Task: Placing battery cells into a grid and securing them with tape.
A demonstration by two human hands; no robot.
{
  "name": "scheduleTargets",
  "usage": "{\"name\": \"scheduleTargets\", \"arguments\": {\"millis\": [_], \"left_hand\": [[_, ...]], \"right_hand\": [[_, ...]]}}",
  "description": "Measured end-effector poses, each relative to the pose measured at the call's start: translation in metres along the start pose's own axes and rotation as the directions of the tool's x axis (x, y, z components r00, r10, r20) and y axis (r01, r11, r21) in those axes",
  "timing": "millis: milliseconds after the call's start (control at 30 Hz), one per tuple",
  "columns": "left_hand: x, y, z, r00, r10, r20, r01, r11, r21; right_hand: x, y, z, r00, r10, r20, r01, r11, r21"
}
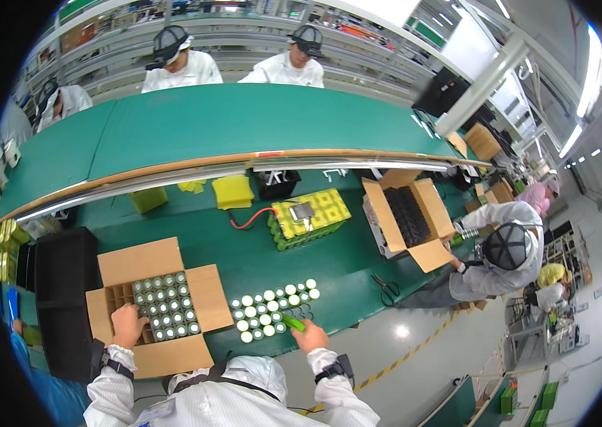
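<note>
My left hand [128,325] reaches into an open cardboard box [206,297] at the left, its fingers curled down beside rows of upright cylindrical battery cells [166,306]. Its fingertips are partly hidden, so what they hold cannot be made out. On the right, my right hand [311,336] is closed around a green battery cell [293,323], which is tilted. The cell is at the near right edge of a block of upright cells [260,309] on the green table. Some of those cells have pale yellow tops, others whitish ones. Dark rings [306,311] show beside the block.
A yellow-green battery pack [309,218] with a red wire lies farther back, near yellow sheets [232,192]. Black-handled scissors [386,290] lie by the table's right edge. A co-worker [503,245] handles another carton [429,255]. Black bins [66,306] stand left; a raised shelf [258,124] spans behind.
</note>
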State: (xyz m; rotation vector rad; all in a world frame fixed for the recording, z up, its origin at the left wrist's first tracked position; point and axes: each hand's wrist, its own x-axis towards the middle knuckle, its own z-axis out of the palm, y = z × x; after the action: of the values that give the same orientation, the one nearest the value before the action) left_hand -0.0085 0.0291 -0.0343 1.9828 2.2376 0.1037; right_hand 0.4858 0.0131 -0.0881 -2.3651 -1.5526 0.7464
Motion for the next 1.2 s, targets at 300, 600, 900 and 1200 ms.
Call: {"name": "scheduleTargets", "arguments": {"millis": [300,600,900,1200], "left_hand": [[0.007,0.002,0.008,1.0,0.001,0.007,-0.001,0.997,0.076],[0.005,-0.003,0.005,0.997,0.07,-0.028,-0.068,0.996,0.059],[-0.001,0.003,-0.011,0.994,-0.02,-0.11,-0.009,0.966,-0.258],[-0.024,0.051,-0.112,0.976,0.052,-0.213,-0.17,0.793,-0.585]], "right_hand": [[0.015,-0.004,0.009,0.997,-0.051,0.064,0.055,0.997,-0.058],[0.026,-0.02,0.011,0.998,-0.059,0.021,0.059,0.998,0.003],[0.014,-0.007,0.01,0.996,-0.068,-0.053,0.079,0.964,0.254],[-0.05,-0.096,-0.003,0.944,-0.315,-0.096,0.319,0.804,0.501]]}}
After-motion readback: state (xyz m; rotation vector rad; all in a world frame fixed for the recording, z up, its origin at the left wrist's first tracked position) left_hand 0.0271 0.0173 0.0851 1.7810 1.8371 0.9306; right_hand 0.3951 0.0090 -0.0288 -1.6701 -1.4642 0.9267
